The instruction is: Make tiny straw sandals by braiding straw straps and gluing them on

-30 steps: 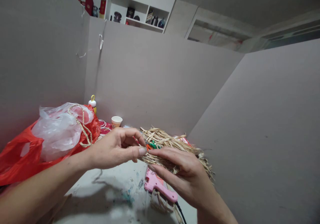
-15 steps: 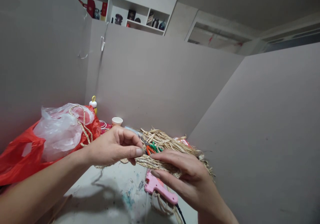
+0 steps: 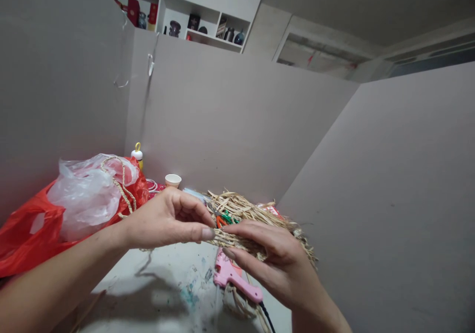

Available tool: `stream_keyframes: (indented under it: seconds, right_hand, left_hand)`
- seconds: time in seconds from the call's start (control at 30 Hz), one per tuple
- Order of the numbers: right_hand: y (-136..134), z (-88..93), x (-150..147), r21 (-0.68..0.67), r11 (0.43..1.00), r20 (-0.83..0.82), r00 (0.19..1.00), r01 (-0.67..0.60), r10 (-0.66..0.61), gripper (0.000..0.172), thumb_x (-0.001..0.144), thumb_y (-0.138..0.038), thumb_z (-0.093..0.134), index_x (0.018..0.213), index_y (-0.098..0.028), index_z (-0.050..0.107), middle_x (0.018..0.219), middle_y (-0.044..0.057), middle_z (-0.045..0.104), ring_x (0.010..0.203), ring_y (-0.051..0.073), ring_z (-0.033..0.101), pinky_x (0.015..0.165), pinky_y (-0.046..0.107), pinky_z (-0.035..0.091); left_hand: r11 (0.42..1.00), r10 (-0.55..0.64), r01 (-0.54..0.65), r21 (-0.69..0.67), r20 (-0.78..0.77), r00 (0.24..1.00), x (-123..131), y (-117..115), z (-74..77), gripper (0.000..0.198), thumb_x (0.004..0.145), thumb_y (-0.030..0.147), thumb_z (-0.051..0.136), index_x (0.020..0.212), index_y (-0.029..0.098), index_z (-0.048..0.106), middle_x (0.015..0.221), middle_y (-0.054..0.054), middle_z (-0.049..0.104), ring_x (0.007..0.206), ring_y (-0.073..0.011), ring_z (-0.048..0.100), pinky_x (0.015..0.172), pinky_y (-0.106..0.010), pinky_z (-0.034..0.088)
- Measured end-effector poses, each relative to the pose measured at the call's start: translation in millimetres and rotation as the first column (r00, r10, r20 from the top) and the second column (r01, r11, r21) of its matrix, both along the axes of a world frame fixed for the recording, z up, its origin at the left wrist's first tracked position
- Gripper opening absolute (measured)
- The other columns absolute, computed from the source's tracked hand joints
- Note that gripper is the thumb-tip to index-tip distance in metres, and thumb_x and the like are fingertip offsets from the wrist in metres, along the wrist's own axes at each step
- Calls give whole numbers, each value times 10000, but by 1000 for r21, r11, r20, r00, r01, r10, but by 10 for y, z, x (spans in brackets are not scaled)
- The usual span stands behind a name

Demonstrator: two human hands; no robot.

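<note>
Between my two hands is a flat piece of braided straw (image 3: 235,240), pale tan. My left hand (image 3: 172,221) pinches its left end between thumb and fingers. From the right, my right hand (image 3: 272,256) holds the piece with its thumb below and its fingers on top; the palm hides part of it. A braided cord (image 3: 124,192) lies over the plastic bags at the left. Just beyond my fingertips are orange-handled scissors (image 3: 220,221). A pink glue gun (image 3: 237,279) lies on the table below the braid.
A bundle of loose straw (image 3: 252,210) lies behind my hands. At the left are a white plastic bag (image 3: 83,194) and a red bag (image 3: 37,226). A white cup (image 3: 173,180) and a yellow-topped bottle (image 3: 137,156) stand by the grey partition (image 3: 222,120).
My left thumb and fingers have shifted slightly right along the braid, closer to my right fingertips. My right hand has barely moved.
</note>
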State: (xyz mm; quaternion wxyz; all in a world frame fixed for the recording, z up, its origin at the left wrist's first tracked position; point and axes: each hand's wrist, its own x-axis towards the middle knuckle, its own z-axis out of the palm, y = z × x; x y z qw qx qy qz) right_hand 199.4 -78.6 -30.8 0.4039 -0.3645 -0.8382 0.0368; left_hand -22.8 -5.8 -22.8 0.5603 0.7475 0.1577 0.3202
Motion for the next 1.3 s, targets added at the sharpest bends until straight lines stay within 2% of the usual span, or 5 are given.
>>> stream_keyframes:
  seconds: [0.3,0.47,0.73,0.97,1.3]
  right_hand:
    - [30,-1,14,-214,976,-55,997,33,-45,571,824,-222,681,1363,-280,502,924,31,705,769,178,637,647,298,522]
    - [116,-46,-68,-283,957,-109,990,58,-92,177,871,-255,613,990,-174,717,650,1,631,545,123,534,497,255,438]
    - [164,-92,-84,-308,951,-137,987,39,-85,141,877,-219,608,816,-172,726,627,3,658,547,118,604,523,240,473]
    - [195,-113,-19,-511,852,-284,958,-110,-47,492,795,-303,726,1269,-245,610,938,47,731,831,194,689,718,325,572]
    - [188,-92,-138,-468,883,-164,984,-19,-67,210,901,-287,568,785,-163,691,654,10,645,564,123,629,514,221,476]
  left_hand:
    - [908,241,-205,365,-55,969,44,-60,-8,143,836,184,600,898,128,716,739,-29,688,659,-119,589,609,-223,463]
    - [775,232,-201,599,25,972,70,-35,-62,145,872,149,571,900,116,709,773,-47,713,676,-118,621,640,-222,481]
    - [734,192,-165,659,32,981,99,-19,-69,139,895,128,551,885,112,689,759,-54,711,672,-115,621,639,-228,489]
    - [627,242,-198,754,53,969,82,-4,-93,178,884,83,507,877,127,679,751,-60,705,665,-131,605,640,-258,475]
    - [790,225,-172,588,-18,974,81,-11,-80,208,910,224,542,1032,124,677,755,-50,706,661,-130,631,637,-243,495]
